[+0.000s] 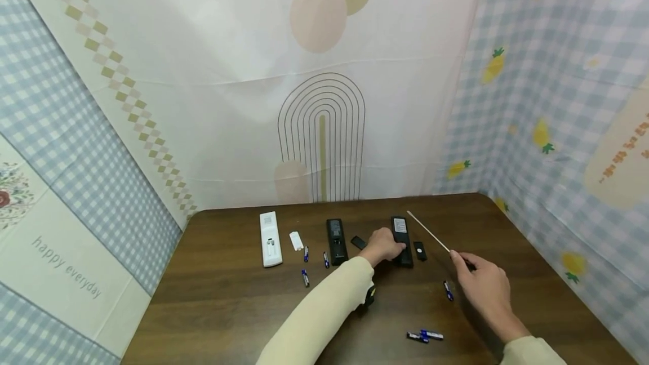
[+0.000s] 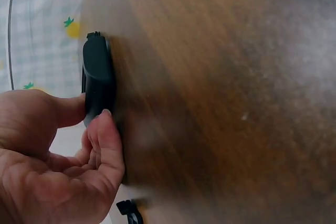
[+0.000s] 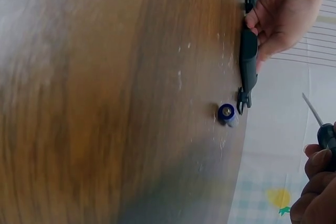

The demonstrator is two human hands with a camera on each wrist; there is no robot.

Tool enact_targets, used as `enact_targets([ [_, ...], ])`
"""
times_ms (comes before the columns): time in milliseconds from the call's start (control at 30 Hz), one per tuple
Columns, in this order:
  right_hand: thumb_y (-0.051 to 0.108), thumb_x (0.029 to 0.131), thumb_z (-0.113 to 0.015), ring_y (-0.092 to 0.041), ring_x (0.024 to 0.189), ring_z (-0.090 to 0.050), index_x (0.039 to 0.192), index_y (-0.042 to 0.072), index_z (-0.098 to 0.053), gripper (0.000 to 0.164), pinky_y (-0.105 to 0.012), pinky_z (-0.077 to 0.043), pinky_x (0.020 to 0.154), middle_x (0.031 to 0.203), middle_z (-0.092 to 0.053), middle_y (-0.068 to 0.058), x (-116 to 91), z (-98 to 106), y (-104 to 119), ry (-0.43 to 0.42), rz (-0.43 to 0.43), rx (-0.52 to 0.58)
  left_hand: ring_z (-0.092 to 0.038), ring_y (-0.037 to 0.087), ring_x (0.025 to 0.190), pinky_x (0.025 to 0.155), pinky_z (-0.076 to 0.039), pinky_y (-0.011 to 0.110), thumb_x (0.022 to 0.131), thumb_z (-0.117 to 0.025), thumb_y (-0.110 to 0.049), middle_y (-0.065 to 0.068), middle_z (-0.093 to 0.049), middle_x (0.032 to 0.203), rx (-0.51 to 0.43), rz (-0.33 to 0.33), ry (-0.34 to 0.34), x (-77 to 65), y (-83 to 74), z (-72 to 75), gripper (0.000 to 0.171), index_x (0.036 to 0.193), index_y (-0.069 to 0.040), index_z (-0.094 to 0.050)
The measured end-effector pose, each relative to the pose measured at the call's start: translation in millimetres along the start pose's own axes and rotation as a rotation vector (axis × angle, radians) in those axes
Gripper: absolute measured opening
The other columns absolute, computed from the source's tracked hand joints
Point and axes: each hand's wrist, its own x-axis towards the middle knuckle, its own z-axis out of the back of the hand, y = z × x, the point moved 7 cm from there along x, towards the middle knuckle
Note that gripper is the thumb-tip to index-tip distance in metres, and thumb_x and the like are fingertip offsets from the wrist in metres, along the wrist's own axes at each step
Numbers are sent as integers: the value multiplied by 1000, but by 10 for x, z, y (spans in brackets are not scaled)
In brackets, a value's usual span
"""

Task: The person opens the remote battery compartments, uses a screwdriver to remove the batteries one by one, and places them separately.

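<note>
My left hand point(image 1: 383, 245) grips a black remote control point(image 1: 401, 226) by its sides near the lower end, thumb on one edge and fingers on the other. The remote lies back side up on the table, a pale label near its top; the hand covers part of it. Raised to the right, my right hand point(image 1: 484, 283) holds a screwdriver point(image 3: 326, 137) by its dark handle. The long thin shaft point(image 1: 429, 231) points up and left, its tip apart from the remote. A small black battery cover point(image 1: 419, 250) lies just right of the remote, with an AAA-size battery point(image 1: 448, 290) nearer me.
A second black remote point(image 1: 337, 241) with an open compartment and another black cover point(image 1: 358, 242) lie left of my left hand. Farther left are a white remote point(image 1: 270, 239), its white cover point(image 1: 296, 240) and several blue batteries point(image 1: 305, 278). More batteries point(image 1: 432, 335) lie near the front.
</note>
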Motion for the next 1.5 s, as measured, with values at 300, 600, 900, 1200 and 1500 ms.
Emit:
enact_targets([
  [300, 53, 108, -56, -47, 98, -76, 120, 5, -80, 55, -61, -57, 75, 112, -81, -22, -35, -50, -2, 18, -3, -1, -62, 17, 73, 68, -50, 27, 103, -72, -37, 9, -71, 93, -10, -2, 34, -44, 39, -9, 35, 105, -2, -74],
  [600, 52, 107, -58, -49, 102, -76, 118, 5, -81, 53, -63, -57, 77, 113, -81, -22, -49, -86, -45, 5, -12, -13, -64, 16, 69, 66, -48, 26, 105, -67, -36, 8, -70, 87, -66, 7, 66, -61, 44, -10, 36, 115, -1, -72],
  [900, 47, 107, -61, -40, 90, -78, 114, 4, -82, 49, -53, -57, 68, 104, -82, -20, -34, -50, -29, -31, -13, 12, -57, 13, 61, 61, -45, 27, 108, -63, -30, 0, -60, 65, -311, -45, -7, -77, 148, 50, 46, 66, -12, -58],
  [1200, 40, 105, -66, -44, 93, -78, 109, 6, -84, 38, -56, -58, 73, 102, -83, -19, -16, 71, 25, -134, 8, 70, -56, 9, 75, 68, -47, 26, 106, -67, -33, 0, -69, 87, -466, -174, -107, -573, 438, 553, 31, 102, -3, -77],
  [1500, 38, 106, -64, -38, 86, -78, 111, 4, -82, 38, -51, -59, 70, 99, -83, -19, -44, 129, -89, -126, 6, 64, -61, 5, 75, 72, -54, 24, 106, -65, -26, 10, -77, 90, -270, -291, -273, -1143, 1169, 1394, 23, 101, -7, -77],
])
